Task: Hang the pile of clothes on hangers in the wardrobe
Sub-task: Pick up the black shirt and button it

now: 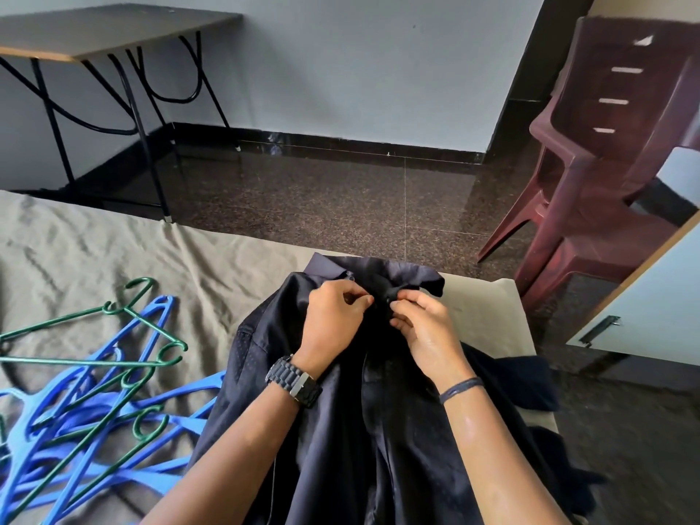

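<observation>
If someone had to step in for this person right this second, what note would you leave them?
Left hand: pinching the dark shirt just below its collar.
Right hand: pinching the opposite front edge there; it looks like the top button is being worked, though whether fastening or undoing cannot be told.
The shirt lies front-up on the bed; more dark clothes lie on its right.
Blue hangers and green hangers are piled on its left.
Done: nothing visibly hung. No hanger can be seen in the shirt.
Left: put the shirt on a hanger, hang it, then the rest.

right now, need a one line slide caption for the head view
Both hands, left hand and right hand, pinch a dark shirt's collar beside blue and green hangers.
</observation>
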`<action>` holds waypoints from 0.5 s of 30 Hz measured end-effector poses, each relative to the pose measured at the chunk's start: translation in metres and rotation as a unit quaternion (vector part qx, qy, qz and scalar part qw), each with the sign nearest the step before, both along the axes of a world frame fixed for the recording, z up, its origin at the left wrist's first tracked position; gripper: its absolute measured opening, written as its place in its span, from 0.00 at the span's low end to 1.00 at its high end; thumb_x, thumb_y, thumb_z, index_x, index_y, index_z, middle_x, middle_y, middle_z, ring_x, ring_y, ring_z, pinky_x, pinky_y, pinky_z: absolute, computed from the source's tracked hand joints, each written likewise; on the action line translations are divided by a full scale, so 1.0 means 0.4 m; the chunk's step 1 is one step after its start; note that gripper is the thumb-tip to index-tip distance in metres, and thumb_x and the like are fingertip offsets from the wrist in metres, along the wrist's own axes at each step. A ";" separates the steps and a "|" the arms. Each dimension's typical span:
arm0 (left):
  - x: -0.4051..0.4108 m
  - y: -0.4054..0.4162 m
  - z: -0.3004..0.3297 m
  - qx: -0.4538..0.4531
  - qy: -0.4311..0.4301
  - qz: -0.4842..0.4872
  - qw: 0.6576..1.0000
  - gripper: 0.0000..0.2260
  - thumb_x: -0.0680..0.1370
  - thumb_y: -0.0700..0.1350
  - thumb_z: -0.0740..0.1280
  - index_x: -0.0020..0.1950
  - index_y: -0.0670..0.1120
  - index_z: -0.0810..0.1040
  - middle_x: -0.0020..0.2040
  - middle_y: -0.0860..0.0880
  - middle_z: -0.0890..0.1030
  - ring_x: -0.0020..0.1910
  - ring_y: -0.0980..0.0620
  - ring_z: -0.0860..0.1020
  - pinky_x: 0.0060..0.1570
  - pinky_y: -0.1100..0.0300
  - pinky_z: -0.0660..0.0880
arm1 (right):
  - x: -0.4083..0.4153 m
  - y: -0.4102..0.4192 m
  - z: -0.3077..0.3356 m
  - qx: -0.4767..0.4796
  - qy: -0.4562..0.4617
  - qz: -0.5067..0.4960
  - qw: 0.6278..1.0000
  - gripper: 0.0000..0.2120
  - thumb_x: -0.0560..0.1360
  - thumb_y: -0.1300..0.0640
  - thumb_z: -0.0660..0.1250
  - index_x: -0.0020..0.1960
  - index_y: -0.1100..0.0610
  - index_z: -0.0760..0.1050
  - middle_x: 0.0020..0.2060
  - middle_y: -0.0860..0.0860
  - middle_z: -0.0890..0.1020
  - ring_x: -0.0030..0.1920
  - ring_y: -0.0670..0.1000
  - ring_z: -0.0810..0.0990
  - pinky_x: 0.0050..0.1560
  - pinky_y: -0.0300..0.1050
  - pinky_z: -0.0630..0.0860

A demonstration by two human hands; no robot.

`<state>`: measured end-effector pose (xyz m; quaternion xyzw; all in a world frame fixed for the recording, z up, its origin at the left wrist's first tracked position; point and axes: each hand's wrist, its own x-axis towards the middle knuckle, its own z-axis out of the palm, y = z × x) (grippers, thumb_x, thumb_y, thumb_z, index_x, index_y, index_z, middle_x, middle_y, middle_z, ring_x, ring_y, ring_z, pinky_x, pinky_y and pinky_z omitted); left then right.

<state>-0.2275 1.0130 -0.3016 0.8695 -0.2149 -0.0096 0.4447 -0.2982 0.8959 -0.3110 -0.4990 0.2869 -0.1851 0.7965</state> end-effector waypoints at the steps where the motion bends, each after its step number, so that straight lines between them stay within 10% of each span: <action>1: -0.002 -0.001 -0.003 -0.031 0.055 -0.006 0.998 0.03 0.75 0.45 0.71 0.42 0.48 0.83 0.37 0.53 0.82 0.39 0.56 0.79 0.43 0.64 0.74 | -0.004 0.004 0.000 -0.008 0.000 0.004 1.000 0.09 0.75 0.72 0.63 0.46 0.60 0.77 0.35 0.53 0.80 0.35 0.47 0.78 0.34 0.36 0.75; 7: -0.022 -0.005 -0.030 -0.237 0.295 -0.023 0.925 0.06 0.78 0.36 0.66 0.41 0.40 0.80 0.36 0.45 0.81 0.36 0.53 0.79 0.38 0.62 0.79 | -0.008 0.029 -0.020 -0.098 0.019 0.011 0.995 0.10 0.74 0.72 0.64 0.46 0.58 0.77 0.37 0.52 0.80 0.36 0.47 0.76 0.34 0.37 0.73; 15: -0.041 -0.006 -0.065 -0.245 0.271 0.001 0.931 0.06 0.77 0.38 0.67 0.42 0.41 0.82 0.39 0.43 0.84 0.40 0.47 0.83 0.46 0.56 0.81 | -0.015 0.055 -0.046 -0.310 0.048 -0.045 0.948 0.12 0.71 0.67 0.69 0.43 0.50 0.76 0.41 0.47 0.82 0.41 0.45 0.82 0.44 0.41 0.80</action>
